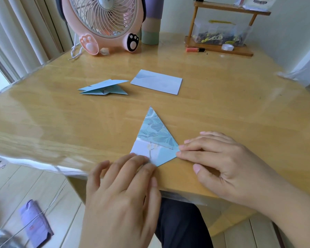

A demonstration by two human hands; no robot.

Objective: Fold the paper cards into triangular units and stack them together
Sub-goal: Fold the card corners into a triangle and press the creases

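Two flat hands, left (122, 190) and right (220, 163), pin the folded card (155, 138), no grip closed, hiding its near-left corner.

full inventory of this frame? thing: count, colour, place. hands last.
card being folded: 1, blue leaf print, pointed, table near edge
folded units: small pile, count unclear, light blue, table centre-left
flat cards: 1 stack, pale blue-grey, table centre
table: 1, light wood, glossy
fan: 1, pink with paw feet, back left
tumbler: 1, purple, beige and green bands, right of fan
wooden rack: 1, brown, back right, clear box inside
tape roll: 1, clear, on rack base
orange tube: 1, front of rack
purple packet: 1, floor lower left
left hand: pressing card's near left corner
right hand: fingertips on card's right corner
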